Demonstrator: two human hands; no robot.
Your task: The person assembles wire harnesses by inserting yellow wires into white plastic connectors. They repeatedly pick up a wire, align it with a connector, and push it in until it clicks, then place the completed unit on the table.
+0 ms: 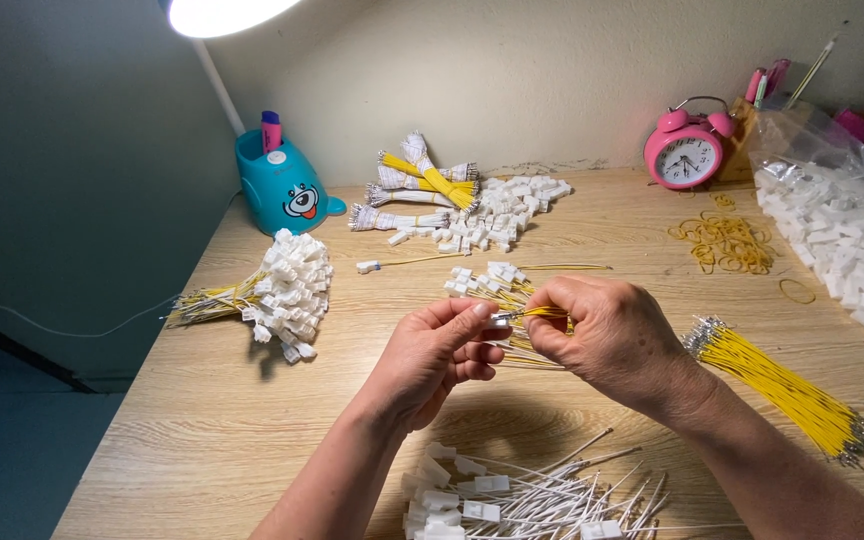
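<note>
Head view, wooden bench [252, 420]. Centre: left hand [432, 355] and right hand [607, 335] meet above the bench; left fingers pinch a small white connector [499, 319], right fingers pinch a yellow wire [544, 312] w/ its tip at the connector, so both hands are clenched on small parts. Directly behind the hands: loose pile of wired connectors [487, 283], partly hidden by the fingers. Near edge, btwn the forearms: heap of white wires w/ connectors [512, 495], crowding the way back toward the body. Right of the right wrist: bundle of yellow wires [782, 385], lying diagonally, close to the forearm. Left: finished bunch of connectors on yellow leads [282, 285], well apart from the hands. Far side, by the wall: tied wire bundles [417, 180], white connector pile [507, 210], blue pen holder [287, 185], pink alarm clock [687, 150]. Right rear: rubber bands [727, 243], plastic bag of white connectors [842, 240] reaching the right frame edge. Open room: bare bench strip left of the left forearm, running to the bench's left edge; smaller gap btwn hands and rubber bands. Lamp [222, 12] overhead, top left.
</note>
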